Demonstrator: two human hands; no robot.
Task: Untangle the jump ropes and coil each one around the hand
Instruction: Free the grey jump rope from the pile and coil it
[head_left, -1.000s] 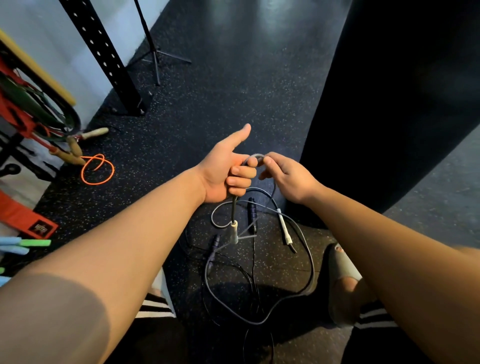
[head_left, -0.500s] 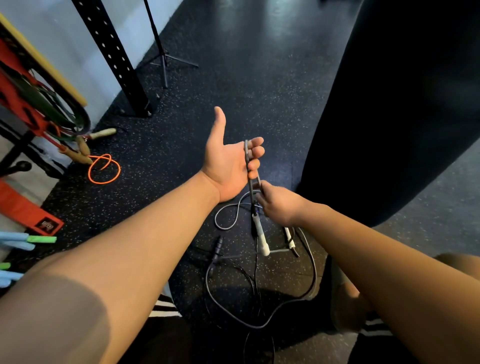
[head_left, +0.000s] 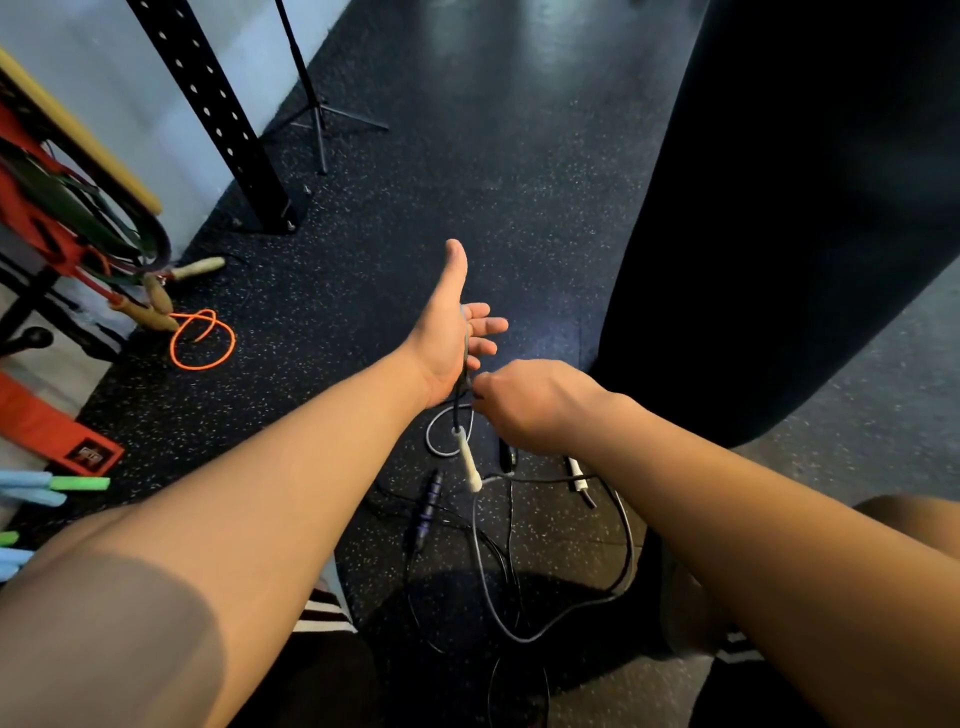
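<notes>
**L hand** (head_left: 457, 332): thumb up, palm facing the R side, fingers loose and uncurled, i.e. released, gripping nothing. The grey rope (head_left: 464, 364) lies across the palm near the finger bases and drops off its lower edge.

**R hand** (head_left: 524, 400): just below L, back to camera, fingers curled in on the grey rope where it leaves the L palm. It appears to pinch the rope, but the fingertips are hidden and blurred. The white handle (head_left: 469, 462) hangs tilted under both hands.

**Progress (judged):** early.
- At most a first turn lies on the L hand; no built-up coil is visible.
- Most of the grey rope lies slack on the floor (head_left: 519, 260) below the arms. It sweeps in a wide loop toward the person and back up to its 2nd handle (head_left: 576, 475) beside the R forearm.
- The black ropes (head_left: 511, 551), w/ a dark handle (head_left: 427, 506), cross the grey rope there, so untangling looks unfinished. None of them is coiled.

**Outward:** bag (head_left: 779, 208) at R, orange cord (head_left: 202, 340) at L, post (head_left: 218, 114) far L. All are well apart from the hands.
</notes>
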